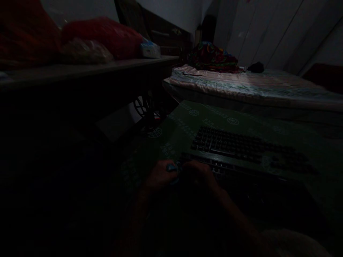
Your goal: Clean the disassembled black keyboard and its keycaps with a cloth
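Observation:
The picture is very dark. My left hand is closed around a small blue object whose kind I cannot make out. Close beside it, my right hand has its fingers curled in toward the left one; what they hold, if anything, is hidden in shadow. Under and right of my right hand lies a black keyboard body, its upper rows partly visible. Beyond it, black keycaps are laid out in keyboard order, with the green tabletop showing between some of them.
A bed with a bundle of patterned cloth stands behind the table. To the left, a shelf-like tabletop bears a red bag, a clear bag and a small blue-and-white pack. A spoked wheel shows below it.

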The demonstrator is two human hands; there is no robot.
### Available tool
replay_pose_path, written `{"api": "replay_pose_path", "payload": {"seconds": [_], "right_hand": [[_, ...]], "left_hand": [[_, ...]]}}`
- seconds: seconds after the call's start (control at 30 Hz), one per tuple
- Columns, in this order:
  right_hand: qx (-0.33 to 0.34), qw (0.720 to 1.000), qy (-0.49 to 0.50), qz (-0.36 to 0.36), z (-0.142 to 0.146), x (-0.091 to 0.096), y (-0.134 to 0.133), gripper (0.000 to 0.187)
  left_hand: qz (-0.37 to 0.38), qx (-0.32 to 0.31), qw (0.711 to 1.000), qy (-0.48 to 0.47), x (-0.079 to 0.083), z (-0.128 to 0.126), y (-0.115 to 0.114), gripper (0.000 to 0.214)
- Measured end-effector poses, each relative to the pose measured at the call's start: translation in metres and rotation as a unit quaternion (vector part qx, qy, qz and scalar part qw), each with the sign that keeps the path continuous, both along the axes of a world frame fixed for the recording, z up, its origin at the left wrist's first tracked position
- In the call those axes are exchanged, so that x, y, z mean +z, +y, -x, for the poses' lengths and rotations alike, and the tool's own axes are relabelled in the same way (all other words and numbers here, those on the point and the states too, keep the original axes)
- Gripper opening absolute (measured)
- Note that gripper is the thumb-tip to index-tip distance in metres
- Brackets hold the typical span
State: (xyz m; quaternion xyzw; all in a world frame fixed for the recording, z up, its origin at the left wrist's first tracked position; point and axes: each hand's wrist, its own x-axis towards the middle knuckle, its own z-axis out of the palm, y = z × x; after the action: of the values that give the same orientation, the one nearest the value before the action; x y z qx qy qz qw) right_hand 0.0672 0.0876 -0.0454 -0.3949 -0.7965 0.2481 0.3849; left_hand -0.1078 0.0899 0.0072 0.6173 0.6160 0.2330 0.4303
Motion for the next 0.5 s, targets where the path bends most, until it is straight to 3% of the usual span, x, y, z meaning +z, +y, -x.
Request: {"api": "replay_pose_path", "payload": {"seconds": [0.2, 0.5], "right_hand": [[-0.031, 0.999, 0.000, -0.028, 0.005, -0.006, 0.004, 0.023], [-0.009, 0.995, 0.077, 0.061, 0.007, 0.008, -0.003, 0.020]], "left_hand": [[-0.031, 0.030, 0.999, -0.015, -0.003, -0.003, 0.000, 0.018], [0.020, -0.001, 1.000, -0.013, -0.002, 0.001, -0.002, 0.009]]}}
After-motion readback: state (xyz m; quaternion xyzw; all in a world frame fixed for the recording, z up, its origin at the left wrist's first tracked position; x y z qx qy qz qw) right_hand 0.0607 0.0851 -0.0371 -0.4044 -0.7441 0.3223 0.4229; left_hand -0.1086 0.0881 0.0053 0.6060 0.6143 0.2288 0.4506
